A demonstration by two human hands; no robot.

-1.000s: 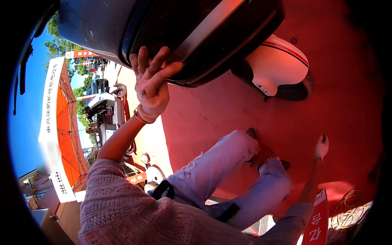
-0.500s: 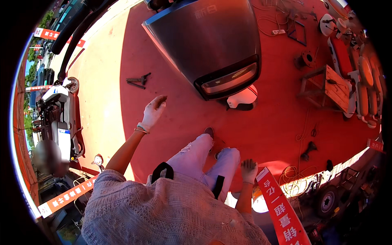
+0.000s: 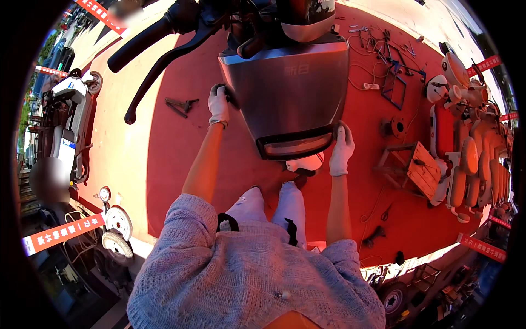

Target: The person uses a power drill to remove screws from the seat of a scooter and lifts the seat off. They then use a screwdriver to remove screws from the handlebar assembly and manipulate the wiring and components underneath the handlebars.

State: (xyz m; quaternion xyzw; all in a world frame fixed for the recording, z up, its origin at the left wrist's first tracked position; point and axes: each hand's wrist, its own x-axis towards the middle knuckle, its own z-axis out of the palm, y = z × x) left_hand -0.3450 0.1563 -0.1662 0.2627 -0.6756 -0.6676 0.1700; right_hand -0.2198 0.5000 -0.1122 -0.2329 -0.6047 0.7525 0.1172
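A dark grey scooter front panel [image 3: 290,90], with a lamp [image 3: 296,143] in its near end, stands in front of me. Both my hands wear white gloves. My left hand [image 3: 218,107] is at the panel's left side, its bent fingers against a dark part there. My right hand [image 3: 342,151] grips the right edge by the lamp, with some fingertips hidden. Above the panel's far end are a black handlebar grip [image 3: 143,44] and a brake lever [image 3: 164,71]. Under the lamp shows a white rounded part [image 3: 307,163].
A white scooter [image 3: 71,126] stands at the left. Right of me are a wooden stand [image 3: 419,170], a flanged metal piece [image 3: 395,127] and several scooter parts and seats [image 3: 470,156]. Tools [image 3: 386,49] and cables lie far right; a metal tool [image 3: 182,106] lies left on the red floor.
Both hands have come up to the panel, the left from the open floor area and the right from beside my leg. My view has shifted, bringing the handlebar into sight.
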